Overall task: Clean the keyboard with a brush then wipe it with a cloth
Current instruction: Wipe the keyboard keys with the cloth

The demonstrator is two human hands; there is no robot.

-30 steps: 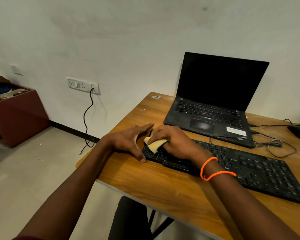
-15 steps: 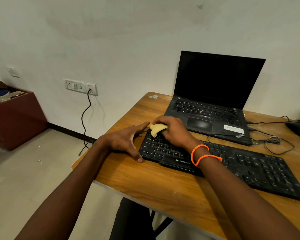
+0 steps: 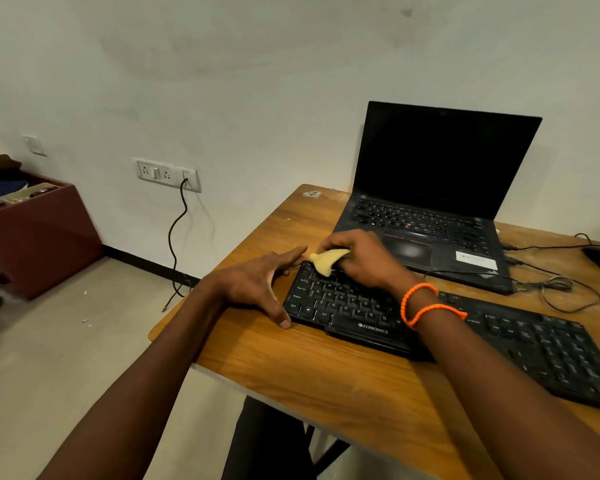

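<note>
Soft, even indoor light is falling across the scene, leaving the white wall [image 3: 257, 81] dim and greyish. The laptop [image 3: 433, 188] is catching a pale glare on its touchpad, toward three o'clock. The forearms are casting faint shadows on the table [image 3: 326, 372]. Wide-angle distortion is bending lines at the edges, and the nine o'clock margin is looking slightly smeared

Head-worn view, forward and downward

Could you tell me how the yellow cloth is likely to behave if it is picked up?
The cloth looks soft: it bunches in the right hand and droops onto the keyboard. It probably weighs little and would hang limp.
</note>
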